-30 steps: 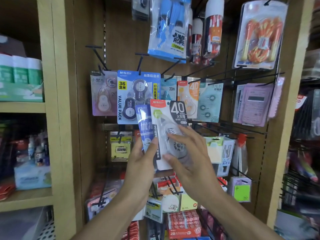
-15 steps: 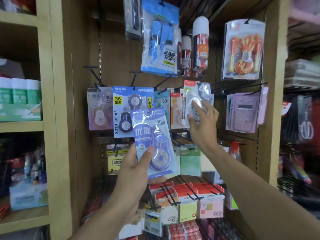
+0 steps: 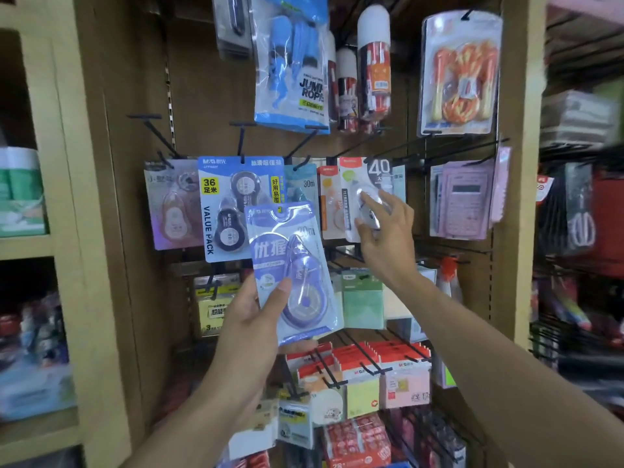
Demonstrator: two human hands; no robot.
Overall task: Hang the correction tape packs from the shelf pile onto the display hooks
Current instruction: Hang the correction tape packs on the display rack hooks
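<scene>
My left hand [image 3: 256, 319] holds a purple-blue correction tape pack [image 3: 292, 268] upright in front of the display, thumb on its front. My right hand [image 3: 385, 231] reaches up to the hook row and grips a white pack marked 40 [image 3: 363, 194] by its lower part; the pack's top sits at a black display hook [image 3: 354, 150]. Beside it hang an orange-topped pack [image 3: 329, 201], a pale blue 30m pack [image 3: 304, 184], a blue value pack [image 3: 233, 207] and a pinkish pack [image 3: 172, 204].
Jump ropes [image 3: 290, 62] and tall tubes [image 3: 373, 65] hang above. A pink calculator pack [image 3: 464, 197] hangs to the right. Sticky-note packs [image 3: 364, 376] on hooks project below my hands. Wooden uprights [image 3: 91, 231] frame the bay; side shelves hold more goods.
My right hand carried the white 40 pack from in front of me up to the hook row. My left hand kept the purple-blue pack and raised it slightly.
</scene>
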